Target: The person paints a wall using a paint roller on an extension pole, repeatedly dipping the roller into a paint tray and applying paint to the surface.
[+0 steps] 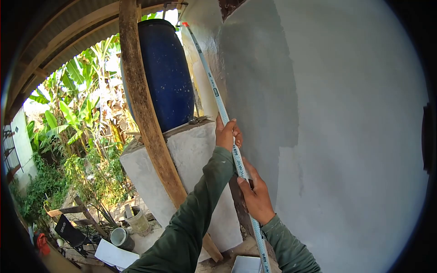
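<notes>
a: left hand (pixel 227 134) up high, fingers curled shut around the white pipe (pixel 214 89).
b: right hand (pixel 256 198) lower down, closed on the same pipe, thumb pressed over it.
a: the pipe runs steeply along the edge of the grey wall (pixel 346 136), top end near the roof, bottom end near the ground.
b: just to the left, a blue barrel (pixel 166 73) sits on a concrete block (pixel 195 154), and a wooden plank (pixel 145 113) leans across both.

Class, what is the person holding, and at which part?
A long white pipe, set along the wall edge. Both hands grip its middle stretch: the left hand higher, the right hand just below it.
</notes>
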Motion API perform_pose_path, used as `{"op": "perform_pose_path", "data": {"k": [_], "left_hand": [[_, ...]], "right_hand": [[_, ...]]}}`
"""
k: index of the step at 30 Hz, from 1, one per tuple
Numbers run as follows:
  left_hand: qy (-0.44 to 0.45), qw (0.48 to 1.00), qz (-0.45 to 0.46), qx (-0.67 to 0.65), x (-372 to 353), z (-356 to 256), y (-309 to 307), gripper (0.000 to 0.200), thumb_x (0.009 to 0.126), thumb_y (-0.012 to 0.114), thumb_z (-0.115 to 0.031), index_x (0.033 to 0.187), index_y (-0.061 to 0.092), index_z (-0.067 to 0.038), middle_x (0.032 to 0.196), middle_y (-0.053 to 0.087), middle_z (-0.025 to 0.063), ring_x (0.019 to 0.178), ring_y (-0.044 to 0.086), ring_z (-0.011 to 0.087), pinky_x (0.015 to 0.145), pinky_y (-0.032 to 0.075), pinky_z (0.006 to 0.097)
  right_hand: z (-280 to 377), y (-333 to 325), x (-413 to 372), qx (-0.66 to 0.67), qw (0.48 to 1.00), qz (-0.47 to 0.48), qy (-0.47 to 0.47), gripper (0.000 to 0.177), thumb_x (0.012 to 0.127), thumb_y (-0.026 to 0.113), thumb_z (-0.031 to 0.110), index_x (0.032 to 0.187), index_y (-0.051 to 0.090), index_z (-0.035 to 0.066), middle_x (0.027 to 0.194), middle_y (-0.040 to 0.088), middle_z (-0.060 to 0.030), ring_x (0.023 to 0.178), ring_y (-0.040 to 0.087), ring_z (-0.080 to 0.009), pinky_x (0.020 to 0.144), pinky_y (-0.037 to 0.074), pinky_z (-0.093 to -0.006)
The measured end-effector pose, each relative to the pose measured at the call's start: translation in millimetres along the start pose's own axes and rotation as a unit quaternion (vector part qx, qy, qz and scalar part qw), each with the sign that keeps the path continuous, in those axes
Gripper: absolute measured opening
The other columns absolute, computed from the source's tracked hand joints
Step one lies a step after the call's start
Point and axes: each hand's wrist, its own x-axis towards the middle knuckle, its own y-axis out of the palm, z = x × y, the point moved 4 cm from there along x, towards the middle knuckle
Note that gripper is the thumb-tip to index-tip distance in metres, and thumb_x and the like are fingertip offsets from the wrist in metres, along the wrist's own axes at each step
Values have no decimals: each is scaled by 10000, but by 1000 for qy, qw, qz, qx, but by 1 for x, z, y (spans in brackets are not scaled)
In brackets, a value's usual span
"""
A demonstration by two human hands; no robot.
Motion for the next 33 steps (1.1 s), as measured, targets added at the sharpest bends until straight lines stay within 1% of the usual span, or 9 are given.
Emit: {"op": "perform_pose_path", "data": {"k": [2,12,14,16,17,20,30,31,33], "left_hand": [[-7,999,-32,14,-21,1,15,444,921,471,-101,1337,344,-193,582,357,3,361,337,99,304,314,271],[-36,999,-28,-17,-107,21,56,630,926,456,-94,1470,147,-166,598,377,14,367,381,94,309,349,241],[-34,999,-16,-18,-120,25,61,644,927,455,-93,1477,126,-163,599,378,15,365,385,97,310,356,244],[-35,999,-6,-19,-131,26,65,658,928,453,-92,1483,106,-160,600,379,16,363,390,100,310,362,246],[-35,999,-3,-14,-137,26,68,670,930,452,-93,1488,87,-158,601,380,17,362,395,101,310,364,246],[-33,999,1,-16,-150,24,74,692,932,449,-94,1496,53,-151,600,381,17,361,401,104,310,367,246],[-27,999,4,-41,-86,25,44,715,912,478,-95,1488,56,-120,586,404,9,369,407,91,313,367,242],[-21,999,-9,-32,-77,19,41,549,928,460,-84,1411,209,-155,602,381,9,371,380,93,312,343,247],[-17,999,-11,-29,-53,14,27,535,928,459,-82,1403,229,-171,603,378,9,374,377,94,313,338,245]], "right_hand": [[0,-7,-16,16,1000,17,12,500,967,482,112,1451,359,121,687,504,-3,473,417,-51,454,381,-224],[2,-41,-99,73,991,14,108,531,967,483,98,1470,312,90,686,501,12,490,433,-42,438,364,-209],[-5,-43,-111,41,997,6,72,534,955,449,75,1468,302,57,660,507,2,442,432,-51,407,358,-225],[-6,-49,-121,-19,995,-28,-90,510,985,491,207,1459,344,88,639,484,22,421,356,-43,392,296,-209],[-10,-52,-132,28,999,-7,24,519,983,494,211,1463,340,88,635,495,23,415,352,-43,388,297,-213],[9,-50,-145,80,993,-14,80,522,983,500,212,1464,339,88,623,483,30,414,349,-42,384,297,-217],[7,-34,-82,-21,1000,-12,20,534,954,457,82,1466,307,55,649,504,1,437,426,-52,408,354,-229],[1,-30,-69,-12,1000,-5,26,527,956,479,98,1459,325,60,709,521,-3,505,449,-54,472,386,-225],[-18,-23,-41,-54,998,-4,-16,516,959,497,133,1451,350,73,781,531,-15,593,482,-72,573,440,-237]]}}
